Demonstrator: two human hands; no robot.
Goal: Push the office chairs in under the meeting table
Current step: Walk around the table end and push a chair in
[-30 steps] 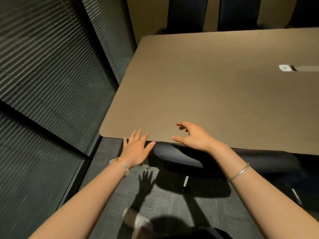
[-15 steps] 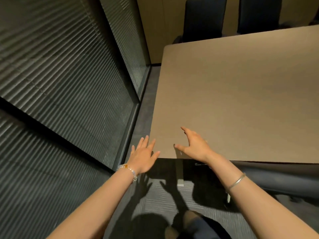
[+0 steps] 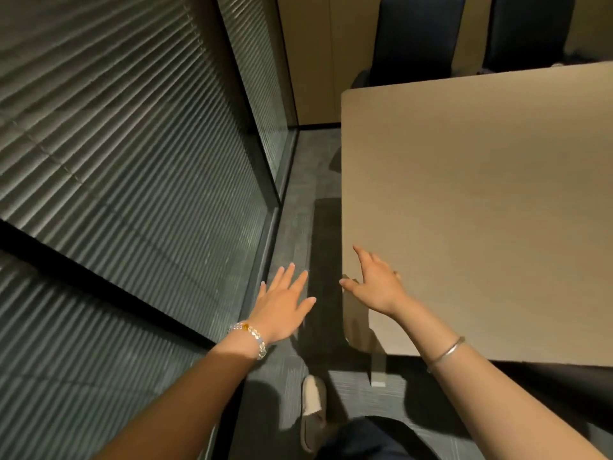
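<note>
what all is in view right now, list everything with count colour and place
rectangular tan meeting table: one, tan, right half
high-backed dark office chairs: two, dark blue-black, far side of the table, top right
slatted window blinds: grey-green, whole left side
grey carpet floor: grey, aisle between blinds and table
pale shoe: one, off-white, bottom centre
beaded bracelet: one, clear with amber bead, left wrist
thin metal bangle: one, silver, right wrist
hands: left hand open over the aisle; right hand open over the table corner
</note>
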